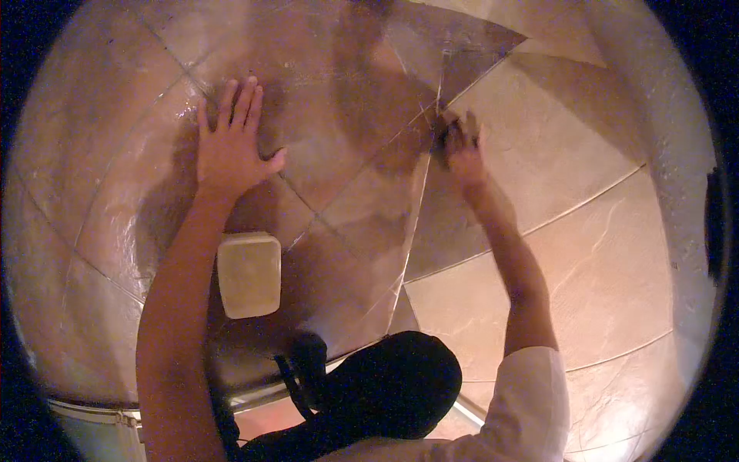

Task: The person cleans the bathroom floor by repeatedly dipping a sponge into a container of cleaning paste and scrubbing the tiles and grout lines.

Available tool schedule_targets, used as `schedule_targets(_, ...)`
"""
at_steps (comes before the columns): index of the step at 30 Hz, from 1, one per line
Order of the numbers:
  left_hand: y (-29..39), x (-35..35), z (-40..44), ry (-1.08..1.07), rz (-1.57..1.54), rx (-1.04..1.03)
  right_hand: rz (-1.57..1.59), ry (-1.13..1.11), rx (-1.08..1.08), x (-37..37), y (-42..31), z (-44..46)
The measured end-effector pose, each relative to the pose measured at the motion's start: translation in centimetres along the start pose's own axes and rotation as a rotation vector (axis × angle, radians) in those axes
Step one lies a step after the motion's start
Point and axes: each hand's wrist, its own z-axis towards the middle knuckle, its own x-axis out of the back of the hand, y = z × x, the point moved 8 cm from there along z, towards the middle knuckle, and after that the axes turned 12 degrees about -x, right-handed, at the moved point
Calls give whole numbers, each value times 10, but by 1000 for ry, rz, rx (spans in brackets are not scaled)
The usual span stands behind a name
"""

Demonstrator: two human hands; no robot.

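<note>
My left hand (235,154) lies flat on the wet brown tiles (339,154), fingers stretched forward and thumb out to the side. Nothing is in it. Just behind it, beside my left forearm, rests a pale rectangular plastic tub (250,277). My right hand (465,150) is at the seam between the brown tiles and the lighter tiles (573,115). Its fingers are bent around or over a dark patch; I cannot make out what, if anything, they grip.
My knee (400,377) in black clothing is at the bottom centre. A pale metal track (262,394) crosses behind it near the lower edge. Light-toned tiles fill the right side, and a pale curved edge (689,215) stands at the far right.
</note>
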Motion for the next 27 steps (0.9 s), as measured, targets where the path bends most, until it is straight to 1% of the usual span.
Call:
schedule_targets(1, 0, -2, 0, 21, -22, -2, 80, 118, -78, 46, 24, 31)
schedule_targets(2, -1, -2, 0, 44, -39, -3, 163, 241, -159, 78, 41, 48)
schedule_targets(3, -3, -1, 0, 44, -30, -2, 170, 247, -162, 80, 38, 48)
schedule_targets(5, 1, 0, -1, 9, -9, -16, 120, 234, -169, 82, 33, 36)
schedule_targets(6, 0, -1, -3, -1, -18, -17, -41, 113, -64, 47, 12, 11)
schedule_targets(9, -1, -1, 2, 38, -36, -1, -40, 139, 18, 32, 13, -20)
schedule_targets(10, -1, 0, 1, 50, -42, -8, -35, 133, 19, 42, 14, -6)
schedule_targets(12, -6, 1, 3, 68, -24, -12, 52, 110, -50, 74, 21, 53)
schedule_targets(13, -5, 1, 3, 71, -22, -20, 65, 117, -53, 57, 12, 47)
schedule_targets(15, -3, -3, -5, 53, -46, -23, -95, 122, -36, 14, -3, 1)
schedule_targets(16, -1, -1, -4, 83, -53, -40, -169, 109, -29, 32, -9, -21)
schedule_targets(17, 0, 3, 0, 130, -56, -54, -183, 111, -29, 33, 1, -16)
schedule_targets(19, 0, 0, -1, 154, -58, -51, 166, 178, -81, 56, 14, 8)
schedule_targets(20, -2, -2, -4, 159, -60, -56, 223, 6, -192, 58, 23, 30)
schedule_targets(21, -5, 0, -3, 163, -43, -55, 234, 19, -196, 59, 18, 36)
schedule_targets(23, 1, -3, -5, 110, -58, -47, -41, -74, -172, 50, 9, 24)
schedule_targets(24, 1, -5, -8, 100, -68, -46, -192, -12, -101, 34, -6, -9)
schedule_targets(25, 3, -6, -7, 88, -55, -40, -200, -17, -100, 19, -3, -20)
schedule_targets(27, 4, -4, 0, 96, -50, -29, 56, 50, -46, 17, 4, -23)
